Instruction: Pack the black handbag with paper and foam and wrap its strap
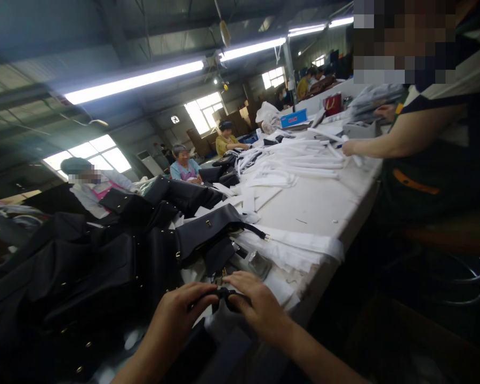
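Observation:
At the bottom middle, my left hand (183,306) and my right hand (260,306) come together. Fingers and thumbs of both pinch a narrow black strap (223,293), which looks like a bag strap; its ends are hidden by the fingers. Just beyond my fingertips is a small brass-coloured fitting, too blurred to name. Past it lies a black leather bag (206,232) with a gold clasp and a buckled strap (256,230) reaching right. Something pale and translucent (226,320) hangs or lies below the strap between my hands.
Black bags (92,272) with gold studs are piled at left. White strips and padding (292,160) cover much of the white table (320,205). A co-worker's hand (350,148) holds white strips at right. Several people sit along the far side, near a blue box (294,118).

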`<state>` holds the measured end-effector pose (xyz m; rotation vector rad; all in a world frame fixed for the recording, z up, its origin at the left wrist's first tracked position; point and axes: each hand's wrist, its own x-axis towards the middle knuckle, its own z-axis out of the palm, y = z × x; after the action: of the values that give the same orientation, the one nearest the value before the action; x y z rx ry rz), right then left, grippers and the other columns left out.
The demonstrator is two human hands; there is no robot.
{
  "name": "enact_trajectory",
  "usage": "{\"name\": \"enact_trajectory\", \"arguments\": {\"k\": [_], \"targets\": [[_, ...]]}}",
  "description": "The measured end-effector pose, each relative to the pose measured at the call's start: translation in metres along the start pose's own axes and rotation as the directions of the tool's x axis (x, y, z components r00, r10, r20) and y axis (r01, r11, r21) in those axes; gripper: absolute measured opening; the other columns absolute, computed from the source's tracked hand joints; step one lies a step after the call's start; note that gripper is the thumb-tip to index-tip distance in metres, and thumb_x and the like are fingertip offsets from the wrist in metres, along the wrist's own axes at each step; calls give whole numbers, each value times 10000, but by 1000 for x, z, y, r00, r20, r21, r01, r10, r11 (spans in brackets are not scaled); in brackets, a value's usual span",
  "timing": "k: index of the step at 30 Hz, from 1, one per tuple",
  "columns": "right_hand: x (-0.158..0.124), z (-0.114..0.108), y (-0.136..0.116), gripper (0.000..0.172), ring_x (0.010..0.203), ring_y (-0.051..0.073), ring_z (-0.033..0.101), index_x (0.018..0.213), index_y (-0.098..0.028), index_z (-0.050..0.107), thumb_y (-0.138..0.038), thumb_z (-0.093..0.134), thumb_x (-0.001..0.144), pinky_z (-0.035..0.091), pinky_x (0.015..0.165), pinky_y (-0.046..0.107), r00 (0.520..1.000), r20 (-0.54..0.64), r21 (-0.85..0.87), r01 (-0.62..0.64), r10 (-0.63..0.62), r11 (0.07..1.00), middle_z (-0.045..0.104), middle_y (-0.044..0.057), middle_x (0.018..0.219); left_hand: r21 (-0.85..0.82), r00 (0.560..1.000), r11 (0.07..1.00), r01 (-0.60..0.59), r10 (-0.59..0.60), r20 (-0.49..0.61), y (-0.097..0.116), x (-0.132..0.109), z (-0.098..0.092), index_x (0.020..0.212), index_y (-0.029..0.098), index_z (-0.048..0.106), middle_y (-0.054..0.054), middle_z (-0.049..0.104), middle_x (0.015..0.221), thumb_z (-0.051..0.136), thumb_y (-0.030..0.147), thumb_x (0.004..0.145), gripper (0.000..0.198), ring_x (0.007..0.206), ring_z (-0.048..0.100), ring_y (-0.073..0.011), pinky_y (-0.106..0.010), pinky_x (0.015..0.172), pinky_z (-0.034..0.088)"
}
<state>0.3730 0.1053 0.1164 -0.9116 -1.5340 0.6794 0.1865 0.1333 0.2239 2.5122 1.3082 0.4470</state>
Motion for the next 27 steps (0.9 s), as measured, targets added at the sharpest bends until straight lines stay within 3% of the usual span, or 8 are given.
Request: {"name": "enact_trajectory", "arguments": {"k": [2,5,11,18,23,27], "targets": [[7,-6,1,345,1142,238,622,1243,-270,662,-201,619,908,464,1033,402,992,121,63,25,-33,998,712,43,1179,-9,1000,1000,-1,1,9,5,3,-2,1025,309,747,2,759,988,590,394,915,209,907,718,-180,-223,795,557],[11,-9,3,326,1050,223,674,1207,-300,688,-234,647,891,524,939,350,986,168,156,-33,6,987,731,25,1135,-27,999,999,20,-19,43,12,8,-4,1071,305,735,-6,742,1035,546,401,939,250,952,704,-176,-228,826,549],[9,-4,8,281,1042,233,681,1107,-234,742,-285,725,832,524,942,351,985,103,258,-163,140,952,740,54,1100,24,982,993,115,-117,145,17,13,-10,1082,286,727,-8,749,1052,598,369,890,245,982,698,-200,-281,877,542],[9,-3,1,251,1012,232,679,1069,-230,750,-278,745,822,519,912,333,993,91,195,-86,70,977,749,57,1062,65,959,987,144,-155,237,20,17,-21,1027,284,751,10,775,990,664,317,827,220,923,720,-207,-262,833,541],[3,1,-10,203,977,220,682,1045,-248,748,-333,701,868,514,890,321,999,28,168,-38,33,985,756,34,1017,67,915,978,199,-210,344,33,19,-30,996,256,766,-6,781,965,671,320,803,224,909,722,-223,-269,824,534],[-6,8,-15,186,938,215,687,1003,-250,753,-369,695,872,522,856,311,1000,-11,139,-24,26,990,756,29,969,138,907,977,162,-202,369,45,18,-31,963,263,771,-2,785,929,662,292,797,201,868,726,-212,-245,783,523]]}}
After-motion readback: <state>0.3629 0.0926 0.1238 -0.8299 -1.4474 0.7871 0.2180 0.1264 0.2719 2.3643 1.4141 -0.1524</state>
